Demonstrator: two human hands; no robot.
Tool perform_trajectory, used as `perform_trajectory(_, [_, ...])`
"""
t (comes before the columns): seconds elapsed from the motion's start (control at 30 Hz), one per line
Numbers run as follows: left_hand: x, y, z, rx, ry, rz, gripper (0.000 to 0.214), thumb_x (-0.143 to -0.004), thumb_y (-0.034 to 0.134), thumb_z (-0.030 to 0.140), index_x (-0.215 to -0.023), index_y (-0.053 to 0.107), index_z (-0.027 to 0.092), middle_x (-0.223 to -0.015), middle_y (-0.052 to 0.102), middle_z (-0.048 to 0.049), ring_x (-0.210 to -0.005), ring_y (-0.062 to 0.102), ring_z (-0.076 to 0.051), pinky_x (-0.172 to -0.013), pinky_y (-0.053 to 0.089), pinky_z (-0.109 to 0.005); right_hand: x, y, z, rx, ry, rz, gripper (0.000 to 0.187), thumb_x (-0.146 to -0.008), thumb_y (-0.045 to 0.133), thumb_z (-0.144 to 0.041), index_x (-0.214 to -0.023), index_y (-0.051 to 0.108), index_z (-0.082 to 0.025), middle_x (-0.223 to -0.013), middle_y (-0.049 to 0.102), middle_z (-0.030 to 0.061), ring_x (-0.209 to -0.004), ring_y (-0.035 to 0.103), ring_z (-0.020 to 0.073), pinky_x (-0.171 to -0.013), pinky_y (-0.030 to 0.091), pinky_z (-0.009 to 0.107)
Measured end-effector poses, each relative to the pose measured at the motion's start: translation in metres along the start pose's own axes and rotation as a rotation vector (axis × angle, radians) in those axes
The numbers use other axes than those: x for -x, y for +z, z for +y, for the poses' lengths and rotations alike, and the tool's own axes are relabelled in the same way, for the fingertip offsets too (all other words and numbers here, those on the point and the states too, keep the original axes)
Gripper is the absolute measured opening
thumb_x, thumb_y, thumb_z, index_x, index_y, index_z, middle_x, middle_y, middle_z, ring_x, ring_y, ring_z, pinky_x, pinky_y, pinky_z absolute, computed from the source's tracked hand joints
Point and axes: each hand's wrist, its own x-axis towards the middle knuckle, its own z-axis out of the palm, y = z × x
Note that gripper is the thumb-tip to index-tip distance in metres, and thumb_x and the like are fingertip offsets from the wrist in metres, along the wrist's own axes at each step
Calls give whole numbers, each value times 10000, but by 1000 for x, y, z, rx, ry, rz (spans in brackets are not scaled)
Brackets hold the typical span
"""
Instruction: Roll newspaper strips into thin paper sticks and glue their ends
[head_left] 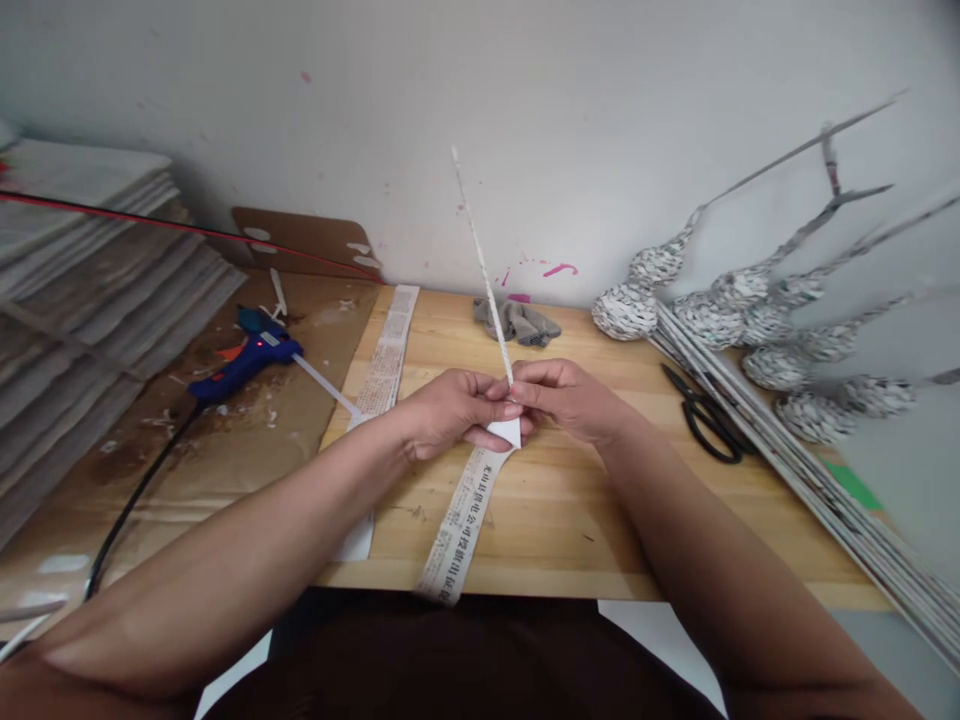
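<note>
Over a wooden board (600,500), my left hand (450,410) and my right hand (570,398) meet fingertip to fingertip. Both pinch the same newspaper strip (459,525) where it turns into a thin rolled paper stick (480,265). The rolled part rises up and away towards the wall. The flat, unrolled tail of the strip trails down over the board's near edge. A small white corner of paper shows under my fingers.
A second newspaper strip (386,355) lies on the board's left side. A blue glue gun (247,362) with black cord rests on brown cardboard. Grey cloth (521,322), black scissors (709,415), rolled paper sticks (825,480) and woven paper balls (626,310) sit at right; stacked boards (90,300) at left.
</note>
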Motion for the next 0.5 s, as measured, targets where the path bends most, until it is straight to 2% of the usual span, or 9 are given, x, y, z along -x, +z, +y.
perform_trajectory(0.1, [1, 2, -1, -39, -2, 30, 216, -695, 782, 246, -870, 718, 137, -874, 724, -93, -822, 684, -167, -713, 569, -277, -1, -3, 2, -5, 41, 35, 304, -795, 668, -427, -895, 710, -143, -592, 605, -6, -496, 500, 80, -482, 352, 211])
perform_trajectory(0.3, [2, 4, -4, -149, 27, 24, 223, -717, 761, 299, -891, 739, 161, -907, 720, -90, -885, 660, -169, -744, 549, -269, -3, -3, 4, 11, 77, 100, 308, -759, 704, -429, -833, 723, -130, -559, 590, -8, -471, 459, 75, -446, 317, 209])
perform_trajectory(0.5, [2, 6, -6, -167, 30, -4, 227, -746, 732, 304, -927, 738, 167, -954, 715, -101, -926, 649, -176, -761, 541, -276, -4, -6, 9, -3, 93, 123, 253, -768, 699, -396, -786, 708, -144, -531, 594, -15, -444, 452, 72, -435, 301, 210])
